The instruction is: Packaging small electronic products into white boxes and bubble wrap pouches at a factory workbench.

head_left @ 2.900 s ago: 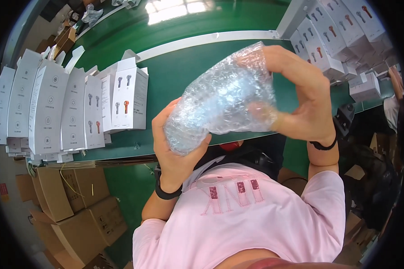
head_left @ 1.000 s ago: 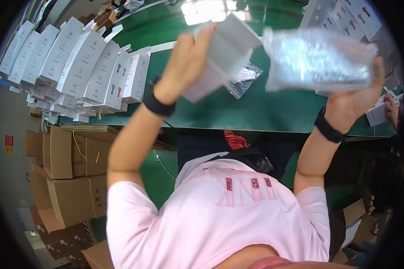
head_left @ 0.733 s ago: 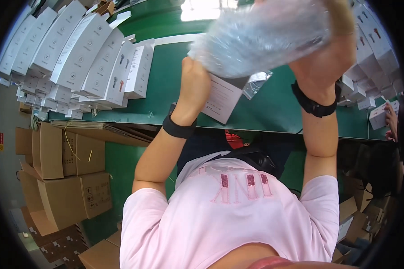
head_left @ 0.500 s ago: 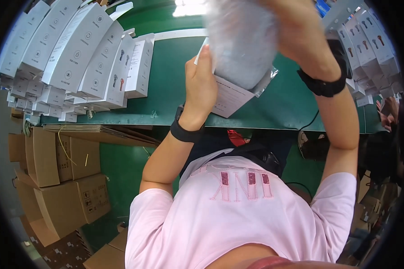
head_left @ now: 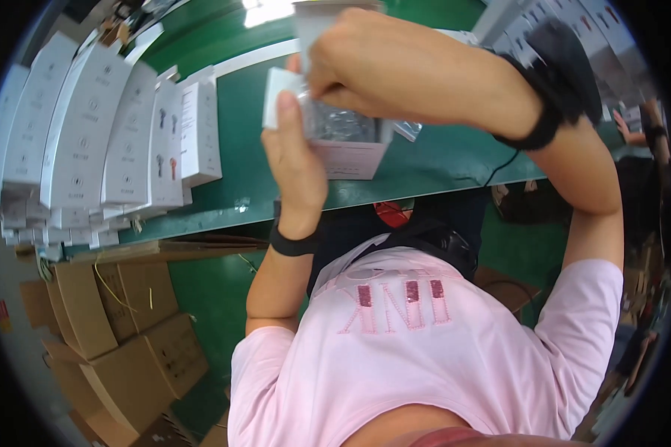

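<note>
Left hand (head_left: 294, 160) grip clamps white box (head_left: 335, 141) above green desk (head_left: 425, 160); right hand (head_left: 380, 63) grip pinches bubble-wrapped item (head_left: 343, 123) in box opening.

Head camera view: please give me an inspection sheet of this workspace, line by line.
Surface: green table top with a pale stripe along it.
Job's things: white cardboard box, open at the top, with a clear bubble-wrap bundle inside its opening.
Clutter: row of upright white retail boxes at the left; more white boxes at the far right; a small clear plastic bag behind the open box.
Hands: left hand holds the open box from the side; right hand presses on the bundle from above. Both wrists wear black bands.
Cables: thin black cable on the table edge.
Surroundings: brown cardboard cartons on the floor at the left; another person's arm at the right.
</note>
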A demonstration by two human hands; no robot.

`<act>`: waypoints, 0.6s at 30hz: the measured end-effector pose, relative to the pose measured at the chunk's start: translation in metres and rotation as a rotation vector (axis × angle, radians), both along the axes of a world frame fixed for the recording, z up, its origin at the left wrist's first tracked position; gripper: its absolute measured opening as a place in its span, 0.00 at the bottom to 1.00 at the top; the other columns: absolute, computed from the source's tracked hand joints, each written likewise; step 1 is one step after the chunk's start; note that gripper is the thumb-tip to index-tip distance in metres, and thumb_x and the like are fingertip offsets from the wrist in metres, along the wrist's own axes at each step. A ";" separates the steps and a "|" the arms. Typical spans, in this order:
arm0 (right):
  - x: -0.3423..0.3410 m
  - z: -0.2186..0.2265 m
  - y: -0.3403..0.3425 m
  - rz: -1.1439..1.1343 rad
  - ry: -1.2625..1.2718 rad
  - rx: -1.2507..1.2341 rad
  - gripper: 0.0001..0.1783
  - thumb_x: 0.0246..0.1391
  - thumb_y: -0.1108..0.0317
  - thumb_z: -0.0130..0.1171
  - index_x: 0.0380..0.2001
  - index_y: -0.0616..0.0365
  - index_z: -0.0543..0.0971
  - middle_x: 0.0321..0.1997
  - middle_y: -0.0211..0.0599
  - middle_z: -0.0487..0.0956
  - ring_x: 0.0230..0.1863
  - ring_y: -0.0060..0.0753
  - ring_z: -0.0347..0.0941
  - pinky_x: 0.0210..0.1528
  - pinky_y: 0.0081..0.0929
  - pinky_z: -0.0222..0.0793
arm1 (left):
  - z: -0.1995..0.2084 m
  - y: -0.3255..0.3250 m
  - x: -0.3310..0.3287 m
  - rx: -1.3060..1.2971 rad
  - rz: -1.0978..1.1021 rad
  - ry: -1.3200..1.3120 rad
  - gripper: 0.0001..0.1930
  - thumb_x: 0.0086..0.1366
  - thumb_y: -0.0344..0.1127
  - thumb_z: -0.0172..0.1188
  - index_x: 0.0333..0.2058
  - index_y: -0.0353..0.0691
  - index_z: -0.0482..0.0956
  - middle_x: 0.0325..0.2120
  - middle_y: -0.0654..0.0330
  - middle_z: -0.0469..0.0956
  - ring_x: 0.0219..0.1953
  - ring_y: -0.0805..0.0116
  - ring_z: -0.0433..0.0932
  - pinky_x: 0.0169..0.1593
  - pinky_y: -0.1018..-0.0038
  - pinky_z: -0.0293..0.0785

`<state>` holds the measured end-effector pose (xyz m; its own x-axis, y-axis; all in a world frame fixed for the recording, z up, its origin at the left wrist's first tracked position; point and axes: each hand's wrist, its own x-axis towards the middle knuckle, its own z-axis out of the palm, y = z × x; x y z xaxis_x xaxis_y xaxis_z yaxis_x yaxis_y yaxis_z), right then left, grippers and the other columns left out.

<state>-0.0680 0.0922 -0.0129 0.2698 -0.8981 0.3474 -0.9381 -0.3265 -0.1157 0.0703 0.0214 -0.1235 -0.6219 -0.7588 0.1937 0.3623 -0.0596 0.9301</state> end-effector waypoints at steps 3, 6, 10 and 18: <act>-0.025 0.042 0.019 -0.283 -0.378 0.218 0.16 0.52 0.66 0.61 0.41 0.66 0.73 0.35 0.46 0.77 0.37 0.38 0.74 0.39 0.31 0.70 | -0.011 0.000 0.007 -0.131 -0.047 0.295 0.34 0.69 0.44 0.54 0.65 0.27 0.56 0.57 0.54 0.69 0.59 0.66 0.67 0.62 0.69 0.61; -0.108 -0.025 0.076 -0.615 -0.439 0.199 0.27 0.55 0.59 0.65 0.54 0.62 0.74 0.46 0.46 0.79 0.44 0.35 0.75 0.48 0.29 0.71 | -0.003 0.010 0.004 -0.242 -0.061 0.141 0.34 0.63 0.33 0.60 0.64 0.26 0.58 0.55 0.52 0.70 0.54 0.67 0.71 0.58 0.71 0.65; -0.078 -0.121 0.071 -0.856 -0.217 0.210 0.33 0.47 0.52 0.68 0.53 0.61 0.75 0.50 0.52 0.75 0.52 0.52 0.74 0.53 0.41 0.71 | 0.003 0.007 0.007 -0.026 0.015 0.090 0.25 0.63 0.27 0.58 0.58 0.28 0.67 0.43 0.59 0.75 0.44 0.73 0.73 0.50 0.76 0.69; -0.068 -0.109 0.065 -0.782 -0.291 0.442 0.16 0.52 0.72 0.60 0.44 0.66 0.80 0.49 0.51 0.79 0.41 0.48 0.78 0.42 0.33 0.73 | 0.009 0.011 0.001 -0.023 -0.076 0.153 0.23 0.66 0.27 0.52 0.60 0.27 0.64 0.46 0.60 0.73 0.46 0.77 0.69 0.50 0.80 0.66</act>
